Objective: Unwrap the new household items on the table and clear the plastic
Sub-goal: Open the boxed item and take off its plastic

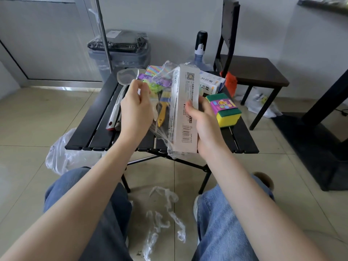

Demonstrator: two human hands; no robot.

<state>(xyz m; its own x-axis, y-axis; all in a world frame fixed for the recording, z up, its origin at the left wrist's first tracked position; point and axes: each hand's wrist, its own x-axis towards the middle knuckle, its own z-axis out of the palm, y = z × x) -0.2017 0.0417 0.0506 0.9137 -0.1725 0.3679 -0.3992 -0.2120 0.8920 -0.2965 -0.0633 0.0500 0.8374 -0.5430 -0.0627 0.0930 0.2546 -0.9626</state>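
Fingers of the left hand pinch the clear wrap, seemingly pulling it off the box gripped upright by the right hand above the table. A hard tug could snap the film or yank the box loose.

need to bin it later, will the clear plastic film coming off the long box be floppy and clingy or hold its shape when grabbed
Probably floppy: the clear film stretches into thin folds between the left hand and the long box. Likely very light and hard to gather, since the scraps on the floor lie in crumpled, twisted strands.
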